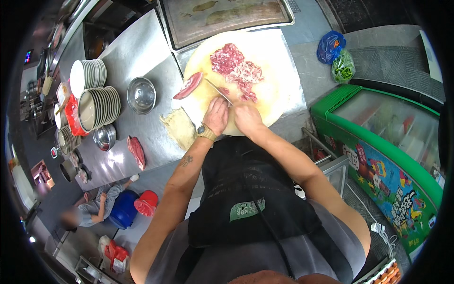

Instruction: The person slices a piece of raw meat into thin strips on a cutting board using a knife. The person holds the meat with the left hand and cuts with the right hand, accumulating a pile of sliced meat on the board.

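Observation:
My right hand [247, 119] grips a kitchen knife [217, 89], its narrow blade slanting up and left over a round, pale cutting board [271, 103]. Close against the blade, the fingers of my left hand [216, 113] press down near the board's front edge; whatever lies beneath them is hidden. Just past the blade are small meat slices [224, 91]. Farther back is a heap of cut red meat [226, 58], touching paler, fattier slices [248, 72]. An uncut strip of meat [188, 86] lies at the board's left edge.
A crumpled cloth [179, 128], a raw meat piece [136, 152], a steel bowl [141, 96] and stacked plates [101, 108] occupy the steel table [118, 156]. Behind the board is a metal tray [227, 17]. At right stands a green chest freezer [340, 119]. A person [94, 209] sits lower left.

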Tool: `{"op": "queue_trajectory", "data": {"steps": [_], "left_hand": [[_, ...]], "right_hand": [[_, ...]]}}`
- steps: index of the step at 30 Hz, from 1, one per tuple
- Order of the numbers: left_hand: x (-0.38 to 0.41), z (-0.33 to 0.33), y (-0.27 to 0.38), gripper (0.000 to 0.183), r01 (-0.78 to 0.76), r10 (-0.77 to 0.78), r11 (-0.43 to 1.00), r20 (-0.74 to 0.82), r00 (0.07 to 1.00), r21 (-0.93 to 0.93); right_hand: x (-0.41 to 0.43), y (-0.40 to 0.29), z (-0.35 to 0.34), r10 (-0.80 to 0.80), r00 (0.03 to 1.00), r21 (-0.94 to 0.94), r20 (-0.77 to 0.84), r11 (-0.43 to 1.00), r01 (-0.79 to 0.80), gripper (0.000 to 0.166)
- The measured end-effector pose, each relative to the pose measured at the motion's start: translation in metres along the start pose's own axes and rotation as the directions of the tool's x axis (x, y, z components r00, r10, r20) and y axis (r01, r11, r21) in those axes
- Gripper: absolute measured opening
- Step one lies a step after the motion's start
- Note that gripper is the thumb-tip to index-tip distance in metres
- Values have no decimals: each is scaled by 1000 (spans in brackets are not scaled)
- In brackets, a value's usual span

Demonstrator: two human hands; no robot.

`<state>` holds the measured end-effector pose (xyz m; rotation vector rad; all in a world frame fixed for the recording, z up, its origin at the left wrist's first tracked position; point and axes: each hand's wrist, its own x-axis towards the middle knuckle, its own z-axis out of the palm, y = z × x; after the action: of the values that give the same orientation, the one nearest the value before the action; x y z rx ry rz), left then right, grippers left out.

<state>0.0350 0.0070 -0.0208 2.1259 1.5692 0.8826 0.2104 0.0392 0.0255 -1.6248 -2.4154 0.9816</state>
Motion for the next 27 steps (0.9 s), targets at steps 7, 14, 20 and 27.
{"op": "queue_trajectory", "data": {"steps": [7,14,20,27], "left_hand": [[-1,0,-2,36,33,-33,999,40,999,-9],[-2,0,-3,39,38,-39,999,64,997,29],[0,0,-1,37,60,-60,998,44,997,10],[-1,-2,-3,36,55,-55,998,47,997,-7]], "right_hand": [[25,38,-12,-5,997,141,-81,990,17,11],[-53,-1,-55,79,989,-55,124,996,-73,11],[-23,-6,-31,-6,995,-36,103,999,10,17],[-43,5,-38,67,983,-46,170,997,-60,22]]}}
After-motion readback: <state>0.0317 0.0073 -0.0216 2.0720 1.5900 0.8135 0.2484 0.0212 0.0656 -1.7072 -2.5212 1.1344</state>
